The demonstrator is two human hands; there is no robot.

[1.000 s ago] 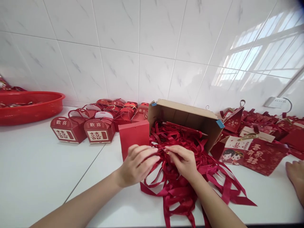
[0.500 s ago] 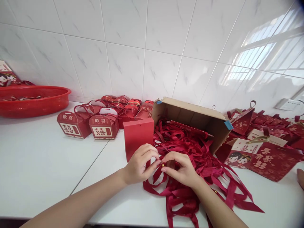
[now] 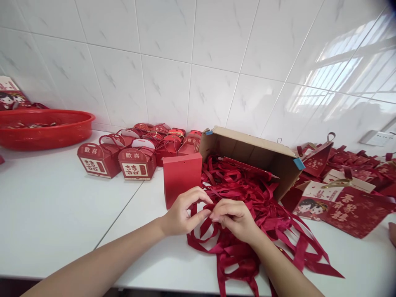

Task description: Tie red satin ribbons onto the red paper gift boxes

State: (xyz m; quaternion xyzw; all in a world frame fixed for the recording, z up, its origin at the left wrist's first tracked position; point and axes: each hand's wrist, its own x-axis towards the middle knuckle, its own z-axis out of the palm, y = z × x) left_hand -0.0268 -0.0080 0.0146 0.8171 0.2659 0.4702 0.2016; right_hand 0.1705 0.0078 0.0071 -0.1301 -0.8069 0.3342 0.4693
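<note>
My left hand (image 3: 187,211) and my right hand (image 3: 233,218) meet at their fingertips above a tangle of dark red ribbons (image 3: 253,202). Thumb and forefinger of each are pinched together. My right fingers close over the spot where a small gold bead showed earlier; the bead is now hidden. What the left fingertips hold is too small to make out. Just behind my left hand stands a plain red box (image 3: 182,179), upright on the white table (image 3: 139,237).
A cardboard carton (image 3: 252,142) lies on its side, ribbons spilling out. Small red gift boxes (image 3: 137,161) stand left of it, beyond them a red plastic basin (image 3: 46,136). Red gift bags (image 3: 349,206) crowd the right. Part of another hand (image 3: 392,233) shows at the right edge.
The right fingers have closed in toward the left fingertips, covering the gold bead. The view has shifted very slightly; the boxes and ribbons lie as before.
</note>
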